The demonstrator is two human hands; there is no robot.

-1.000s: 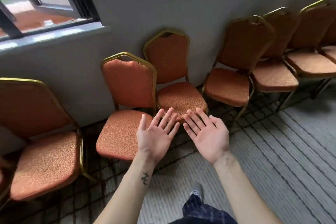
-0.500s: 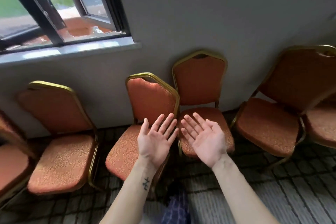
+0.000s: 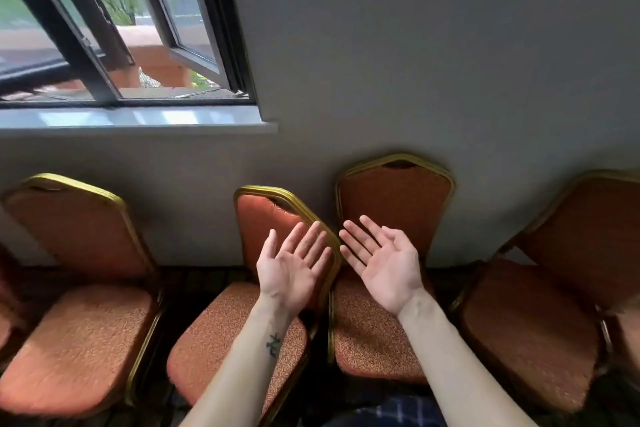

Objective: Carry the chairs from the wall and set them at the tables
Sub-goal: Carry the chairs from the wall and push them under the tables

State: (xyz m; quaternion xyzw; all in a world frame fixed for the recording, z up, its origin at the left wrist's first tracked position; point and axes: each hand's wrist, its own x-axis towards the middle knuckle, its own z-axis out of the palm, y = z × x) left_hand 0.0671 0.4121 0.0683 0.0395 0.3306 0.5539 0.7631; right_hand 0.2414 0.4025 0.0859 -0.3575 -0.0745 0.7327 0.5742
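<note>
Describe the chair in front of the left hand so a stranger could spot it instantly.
Find the open window in the grey wall, then drop from the right end of its sill. The orange, gold-framed chair directly below is it. Unlike the others, it stands skewed, its backrest overlapping the right neighbour, with the left hand in front.

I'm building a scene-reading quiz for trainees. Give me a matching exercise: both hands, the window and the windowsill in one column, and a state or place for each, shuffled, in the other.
Column one:
1. left hand
2. right hand
3. window
4. windowsill

Column two:
A. swung open
B. palm up, in front of the chair turned askew
C. pale, glossy ledge
D. palm up, in front of the chair square to the wall

Pairs: 1-B; 2-D; 3-A; 4-C
</note>
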